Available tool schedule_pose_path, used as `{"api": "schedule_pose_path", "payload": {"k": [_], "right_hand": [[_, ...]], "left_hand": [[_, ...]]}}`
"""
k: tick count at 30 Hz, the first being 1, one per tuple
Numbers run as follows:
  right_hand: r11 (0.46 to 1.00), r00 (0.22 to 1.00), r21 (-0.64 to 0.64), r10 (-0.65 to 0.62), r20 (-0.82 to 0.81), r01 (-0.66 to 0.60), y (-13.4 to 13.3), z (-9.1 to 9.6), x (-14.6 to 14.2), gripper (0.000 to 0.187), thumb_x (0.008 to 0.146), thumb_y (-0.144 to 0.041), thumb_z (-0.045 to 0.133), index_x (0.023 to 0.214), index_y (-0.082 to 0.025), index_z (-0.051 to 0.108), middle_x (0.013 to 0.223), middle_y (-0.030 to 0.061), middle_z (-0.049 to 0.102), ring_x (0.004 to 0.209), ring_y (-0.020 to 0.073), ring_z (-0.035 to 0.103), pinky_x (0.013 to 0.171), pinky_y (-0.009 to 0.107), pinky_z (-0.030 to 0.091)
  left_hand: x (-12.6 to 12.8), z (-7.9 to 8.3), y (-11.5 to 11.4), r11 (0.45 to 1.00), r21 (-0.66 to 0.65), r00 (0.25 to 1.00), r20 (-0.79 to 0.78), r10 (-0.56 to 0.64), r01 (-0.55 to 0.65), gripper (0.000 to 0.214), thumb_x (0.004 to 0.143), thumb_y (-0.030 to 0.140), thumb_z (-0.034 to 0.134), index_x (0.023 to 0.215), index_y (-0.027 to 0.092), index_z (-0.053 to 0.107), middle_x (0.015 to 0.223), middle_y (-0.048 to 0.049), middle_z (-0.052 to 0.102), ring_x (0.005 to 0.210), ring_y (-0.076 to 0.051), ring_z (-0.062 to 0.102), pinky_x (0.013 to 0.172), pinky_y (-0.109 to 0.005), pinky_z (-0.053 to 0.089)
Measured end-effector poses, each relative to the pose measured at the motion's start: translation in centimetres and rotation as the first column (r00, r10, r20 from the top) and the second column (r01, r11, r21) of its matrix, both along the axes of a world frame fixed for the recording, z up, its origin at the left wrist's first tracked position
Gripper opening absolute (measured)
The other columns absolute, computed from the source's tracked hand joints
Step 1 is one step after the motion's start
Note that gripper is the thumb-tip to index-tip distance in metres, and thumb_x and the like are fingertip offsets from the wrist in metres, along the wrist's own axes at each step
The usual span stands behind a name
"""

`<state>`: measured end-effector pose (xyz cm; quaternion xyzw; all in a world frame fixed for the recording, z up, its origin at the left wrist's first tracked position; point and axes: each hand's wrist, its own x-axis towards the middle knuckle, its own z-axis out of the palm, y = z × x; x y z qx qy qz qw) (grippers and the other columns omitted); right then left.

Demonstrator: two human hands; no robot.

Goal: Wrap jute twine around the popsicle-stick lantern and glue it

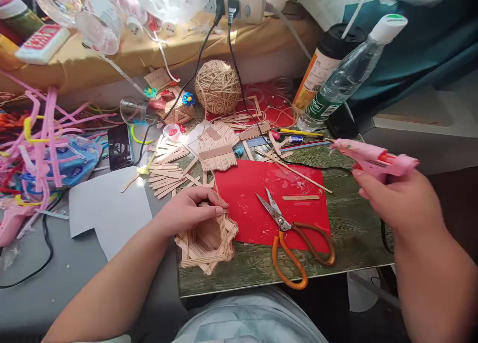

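My left hand (pixel 188 209) rests on a hexagonal frame of stacked wooden craft sticks (pixel 207 243) at the near edge of the green board (pixel 351 223), fingers curled over its top rim. My right hand (pixel 398 198) is raised at the right and grips a pink glue gun (pixel 373 158), its nozzle pointing left; its black cord trails across the board. Orange-handled scissors (pixel 295 233) lie shut on a red sheet (pixel 269 203), beside one loose stick (pixel 300 197).
A ball of twine (pixel 217 86), loose sticks (pixel 166 173) and a stick panel (pixel 216 154) lie behind. A phone (pixel 119 146), white paper (pixel 108 208) and pink pipe cleaners (pixel 45 134) fill the left. A water bottle (pixel 343 74) and a dark-capped container (pixel 324 64) stand at the back right.
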<state>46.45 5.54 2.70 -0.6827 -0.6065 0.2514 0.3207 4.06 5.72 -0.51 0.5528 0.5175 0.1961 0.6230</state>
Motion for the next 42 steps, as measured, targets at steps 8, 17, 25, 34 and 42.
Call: {"api": "schedule_pose_path", "payload": {"k": [8, 17, 25, 34, 42], "right_hand": [[0.825, 0.775, -0.147, 0.431, -0.463, -0.546, -4.7, 1.5, -5.6, 0.033, 0.098, -0.031, 0.074, 0.130, -0.034, 0.078, 0.134, 0.0054, 0.077, 0.121, 0.0294, 0.074, 0.095, 0.034, 0.064], [0.719, 0.727, -0.313, 0.380, -0.572, -0.621, -4.1, -0.9, -10.6, 0.035, 0.101, -0.048, 0.070, 0.125, -0.024, 0.078, 0.105, 0.0067, 0.079, 0.093, 0.0254, 0.074, 0.073, 0.031, 0.061], [0.684, 0.712, -0.356, 0.344, -0.612, -0.637, -4.2, -1.9, -11.3, 0.037, 0.099, -0.047, 0.072, 0.129, -0.025, 0.079, 0.109, 0.0083, 0.080, 0.105, 0.0294, 0.074, 0.083, 0.035, 0.063], [0.677, 0.730, -0.493, 0.097, -0.677, -0.547, -4.9, -2.0, -12.4, 0.047, 0.091, -0.068, 0.074, 0.084, -0.022, 0.076, 0.062, -0.0001, 0.058, 0.058, 0.0150, 0.050, 0.055, 0.028, 0.046], [0.637, 0.767, -0.593, -0.004, -0.642, -0.492, -6.6, -3.2, -12.4, 0.061, 0.089, -0.078, 0.069, 0.075, -0.020, 0.059, 0.064, -0.0020, 0.052, 0.059, 0.0120, 0.043, 0.055, 0.026, 0.042]], "left_hand": [[-0.1, -0.3, 0.3, 0.999, 0.034, 0.992, 0.123, -0.042, 0.038, 0.021, 0.085, 0.038, 0.087, 0.082, 0.020, 0.077, 0.100, -0.0062, 0.080, 0.098, -0.022, 0.073, 0.091, -0.033, 0.057], [-0.2, 0.0, 0.3, 0.998, 0.029, 0.991, 0.118, -0.066, 0.063, 0.016, 0.088, 0.035, 0.085, 0.084, 0.020, 0.078, 0.098, -0.0048, 0.079, 0.095, -0.020, 0.072, 0.091, -0.033, 0.056], [0.1, 0.5, 0.4, 0.998, 0.026, 0.988, 0.141, -0.068, 0.065, 0.015, 0.088, 0.031, 0.083, 0.082, 0.020, 0.076, 0.097, -0.0039, 0.079, 0.093, -0.020, 0.072, 0.091, -0.034, 0.055], [0.2, 0.9, 0.4, 0.998, 0.018, 0.991, 0.115, -0.064, 0.062, 0.014, 0.088, 0.030, 0.082, 0.081, 0.020, 0.075, 0.095, -0.0021, 0.078, 0.089, -0.018, 0.070, 0.088, -0.031, 0.054], [0.5, 1.2, 0.4, 0.999, 0.027, 0.996, 0.074, -0.049, 0.047, 0.013, 0.086, 0.029, 0.083, 0.080, 0.021, 0.076, 0.091, -0.0002, 0.078, 0.086, -0.016, 0.069, 0.082, -0.027, 0.052]]}}
